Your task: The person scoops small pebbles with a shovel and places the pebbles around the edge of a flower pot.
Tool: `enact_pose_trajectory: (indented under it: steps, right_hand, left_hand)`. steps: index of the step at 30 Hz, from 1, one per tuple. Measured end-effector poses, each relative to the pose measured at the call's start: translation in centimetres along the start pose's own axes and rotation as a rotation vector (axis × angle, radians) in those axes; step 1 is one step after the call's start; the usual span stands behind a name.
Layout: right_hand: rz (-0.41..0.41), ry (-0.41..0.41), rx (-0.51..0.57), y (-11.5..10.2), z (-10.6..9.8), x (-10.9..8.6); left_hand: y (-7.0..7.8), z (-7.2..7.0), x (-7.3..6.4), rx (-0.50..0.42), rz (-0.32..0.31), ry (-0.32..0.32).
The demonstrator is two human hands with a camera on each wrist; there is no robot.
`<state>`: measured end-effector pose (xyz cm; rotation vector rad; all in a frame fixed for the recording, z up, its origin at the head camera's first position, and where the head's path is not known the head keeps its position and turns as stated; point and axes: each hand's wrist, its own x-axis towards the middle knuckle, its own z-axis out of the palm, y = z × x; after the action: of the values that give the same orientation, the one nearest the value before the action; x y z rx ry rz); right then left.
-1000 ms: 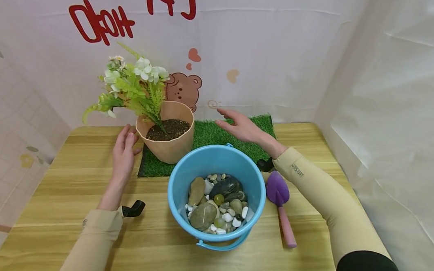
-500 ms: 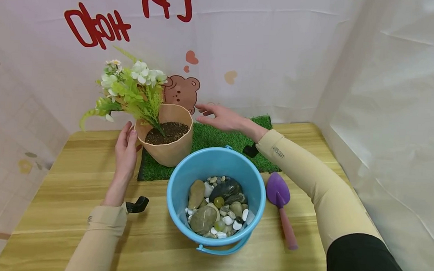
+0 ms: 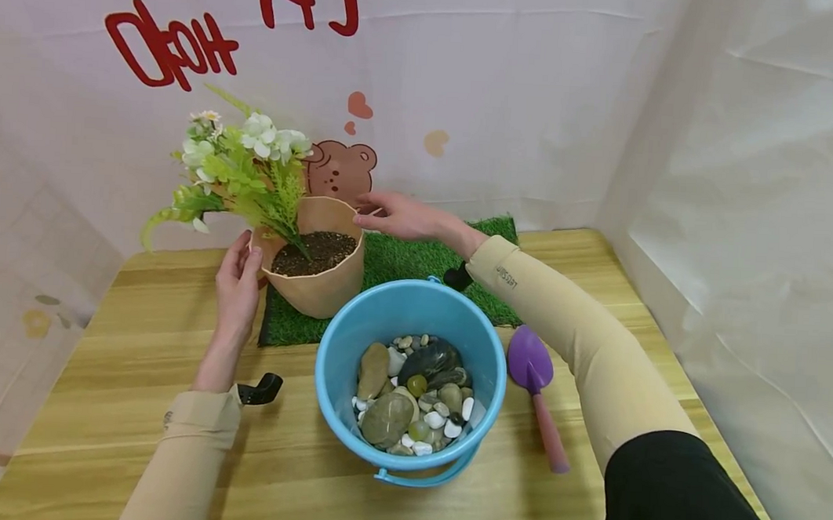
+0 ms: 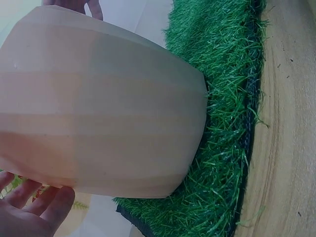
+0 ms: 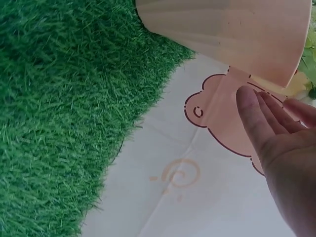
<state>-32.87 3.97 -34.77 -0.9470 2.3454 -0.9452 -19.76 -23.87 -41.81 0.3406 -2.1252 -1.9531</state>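
Note:
A peach-coloured flowerpot (image 3: 316,290) with dark soil (image 3: 315,255) and a leaning artificial plant with white flowers (image 3: 252,161) stands on a strip of artificial turf (image 3: 402,259). My left hand (image 3: 238,294) is at the pot's left side, thumb against the rim and fingers loosely bent. In the left wrist view, that hand's fingertips (image 4: 61,202) meet the pot wall (image 4: 108,113). My right hand (image 3: 411,219) reaches to the pot's right rim with fingers extended. In the right wrist view, its thumb (image 5: 249,101) lies just short of the pot's edge (image 5: 276,54).
In front of the pot stands a blue bucket (image 3: 414,311) holding several stones (image 3: 387,419), its handle (image 3: 422,477) lowered toward me. To its right lies a purple trowel (image 3: 531,360) on the wooden table (image 3: 292,473). A printed cloth (image 3: 523,116) hangs behind.
My right hand has moved left across the turf to the pot's right rim. My left hand has shifted slightly up against the pot. Bucket and trowel stay put.

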Motion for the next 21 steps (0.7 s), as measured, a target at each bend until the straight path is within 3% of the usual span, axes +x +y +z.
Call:
enact_pose_trajectory:
  steps: [6, 10, 15, 21]
  right_hand:
    - [-0.019, -0.032, 0.026, 0.1, 0.5, 0.4]
    - [-0.011, -0.082, 0.102, 0.2, 1.1, 0.5]
    - [0.056, -0.113, 0.246, 0.3, 1.5, 0.6]
    - [0.087, -0.096, 0.336, 0.1, 1.9, 0.7]
  left_hand:
    - [0.0, -0.2, -0.2, 0.017, 0.0, -0.016]
    - [0.0, -0.6, -0.3, 0.044, -0.008, -0.058]
    - [-0.6, -1.3, -0.3, 0.0, 0.031, -0.168]
    - [-1.5, -2.1, -0.1, -0.01, 0.14, -0.312]
